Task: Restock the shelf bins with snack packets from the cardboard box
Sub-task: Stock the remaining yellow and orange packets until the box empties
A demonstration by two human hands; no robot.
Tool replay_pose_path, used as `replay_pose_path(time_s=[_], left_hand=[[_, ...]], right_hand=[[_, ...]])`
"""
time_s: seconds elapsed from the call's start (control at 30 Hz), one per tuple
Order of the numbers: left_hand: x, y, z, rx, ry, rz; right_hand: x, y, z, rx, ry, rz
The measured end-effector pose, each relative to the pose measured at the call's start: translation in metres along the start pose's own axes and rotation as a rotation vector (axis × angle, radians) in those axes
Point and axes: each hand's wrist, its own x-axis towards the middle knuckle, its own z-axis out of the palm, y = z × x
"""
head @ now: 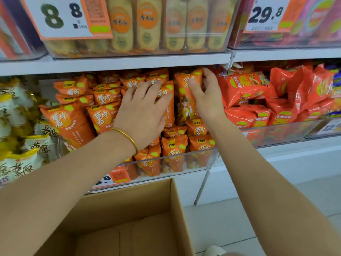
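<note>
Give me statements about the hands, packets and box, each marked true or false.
The left hand lies flat on the orange packets. True.
The bangle is on the right wrist. False: the bangle is on the left wrist.
The right hand holds a tall orange packet. True.
The red packets lie left of the orange ones. False: the red packets lie to their right.
The box is full of packets. False: the part of the box in view shows none.
</note>
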Motion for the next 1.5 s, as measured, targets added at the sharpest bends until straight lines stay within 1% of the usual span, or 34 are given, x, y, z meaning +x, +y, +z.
replay_pose_path(time_s=[0.07, 0.2, 0.3, 0.37, 0.5, 0.57, 0.6, 0.67, 0.83, 0.93, 1.0, 1.13, 1.27, 1.33, 1.43, 1.5], left_hand=[[0.0, 0.0, 0.001, 0.006, 0.005, -0.005], [0.0, 0.001, 0.001, -0.01, 0.026, -0.019], [0.0, 0.001, 0.001, -0.019, 0.028, -0.015], [0.0, 0.0, 0.002, -0.021, 0.024, -0.014], [-0.002, -0.001, 0.002, -0.016, 0.022, -0.014], [-0.002, -0.001, 0.002, -0.02, 0.022, -0.013], [-0.002, -0.001, 0.002, -0.019, 0.023, -0.012], [-0.002, -0.001, 0.002, -0.019, 0.022, -0.014], [-0.002, -0.001, 0.002, -0.02, 0.025, -0.019], [-0.002, -0.001, 0.002, -0.022, 0.028, -0.016], [-0.002, -0.001, 0.002, -0.019, 0.03, -0.014], [-0.003, -0.002, 0.002, -0.024, 0.029, -0.017], [-0.003, -0.002, 0.002, -0.031, 0.03, -0.013], [-0.003, -0.002, 0.002, -0.03, 0.027, -0.019], [-0.002, -0.001, 0.001, -0.024, 0.029, -0.022], [-0.002, 0.0, 0.0, -0.025, 0.029, -0.024]], right_hand=[[-0.01, 0.005, 0.006, -0.05, 0.005, -0.03], [-0.023, 0.01, 0.016, -0.086, -0.023, -0.027], [-0.027, 0.008, 0.009, -0.07, -0.139, 0.019], [-0.026, 0.01, 0.0, -0.138, -0.228, 0.044], [-0.018, 0.018, -0.015, -0.289, -0.302, -0.013], [-0.017, 0.015, -0.019, -0.284, -0.332, -0.062], [-0.017, 0.015, -0.02, -0.262, -0.329, -0.101], [-0.022, 0.015, -0.021, -0.237, -0.304, -0.12], [-0.027, 0.025, -0.021, -0.22, -0.256, -0.087], [-0.022, 0.021, -0.021, -0.094, -0.29, -0.023], [-0.021, 0.019, -0.016, -0.061, -0.301, -0.01], [-0.017, 0.019, -0.013, -0.122, -0.342, -0.017], [-0.011, 0.022, -0.023, -0.377, -0.462, 0.004], [-0.011, 0.029, -0.019, -0.479, -0.468, -0.009], [-0.009, 0.026, -0.017, -0.485, -0.475, 0.031], [-0.01, 0.016, -0.018, -0.395, -0.46, 0.07]])
